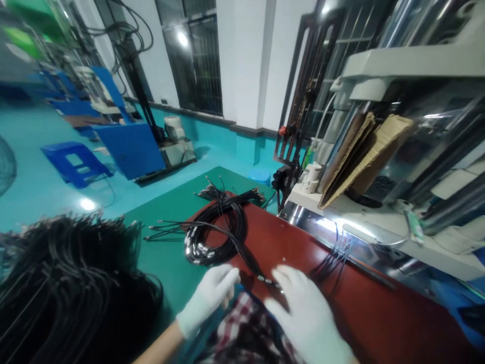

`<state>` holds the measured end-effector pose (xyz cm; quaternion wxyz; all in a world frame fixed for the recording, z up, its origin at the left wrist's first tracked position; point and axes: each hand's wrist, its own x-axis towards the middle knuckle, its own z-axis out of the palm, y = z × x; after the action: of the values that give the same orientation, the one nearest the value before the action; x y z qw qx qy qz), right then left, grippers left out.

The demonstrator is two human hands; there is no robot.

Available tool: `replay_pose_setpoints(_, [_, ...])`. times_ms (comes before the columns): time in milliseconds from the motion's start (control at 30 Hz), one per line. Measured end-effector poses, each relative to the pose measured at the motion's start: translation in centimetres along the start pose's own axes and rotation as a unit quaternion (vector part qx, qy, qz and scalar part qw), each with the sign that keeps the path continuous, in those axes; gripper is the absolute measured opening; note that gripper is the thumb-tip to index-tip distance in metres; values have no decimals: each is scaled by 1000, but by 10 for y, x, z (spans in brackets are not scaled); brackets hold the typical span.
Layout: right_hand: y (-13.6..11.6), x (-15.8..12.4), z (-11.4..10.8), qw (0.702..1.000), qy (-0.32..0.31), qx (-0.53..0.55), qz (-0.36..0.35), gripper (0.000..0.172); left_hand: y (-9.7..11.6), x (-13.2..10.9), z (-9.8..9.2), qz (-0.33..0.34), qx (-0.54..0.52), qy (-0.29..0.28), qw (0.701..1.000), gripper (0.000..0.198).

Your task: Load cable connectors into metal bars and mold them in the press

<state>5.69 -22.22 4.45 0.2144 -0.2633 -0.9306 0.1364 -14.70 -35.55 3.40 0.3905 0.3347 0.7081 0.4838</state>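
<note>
Both my hands wear white gloves at the near edge of a red mat (341, 303). My left hand (210, 296) has its fingers curled together beside a black cable; what it holds I cannot make out. My right hand (303, 308) lies over the mat, and its fingertips pinch the metal end of a thin black cable (265, 279). That cable leads back to a coiled bundle of black cables (215, 232) with metal connectors, lying half on the red mat and half on the green table top (170, 263).
A big heap of black cables (68, 283) fills the near left. A machine (409, 151) with cardboard sheets (359, 156) and a lit metal ledge stands at the right. Blue stools (74, 162) and blue machines stand on the teal floor at the back left.
</note>
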Motion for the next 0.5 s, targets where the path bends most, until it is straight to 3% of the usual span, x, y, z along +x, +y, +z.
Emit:
replay_pose_setpoints(100, [-23, 65, 38, 991, -115, -68, 20, 51, -3, 11, -6, 49, -39, 52, 997, 55])
replay_pose_setpoints(200, [-33, 99, 53, 988, -147, -33, 26, 34, -13, 20, -10, 55, -114, 77, 989, 53])
replay_pose_setpoints(267, [-30, 103, 50, 977, -179, 104, 47, 24, -13, 32, -8, 55, -196, 71, 976, 61])
replay_pose_setpoints(367, [-19, 99, 39, 918, -212, 325, 79, 27, 6, 59, 0, 92, -361, 18, 928, 65])
replay_pose_setpoints(433, [-13, 97, 31, 887, -219, 396, 88, 29, 26, 80, 5, 122, -447, -2, 886, 58])
replay_pose_setpoints(500, [-7, 97, 22, 869, -243, 424, 75, 32, 46, 95, 9, 150, -481, 10, 863, 50])
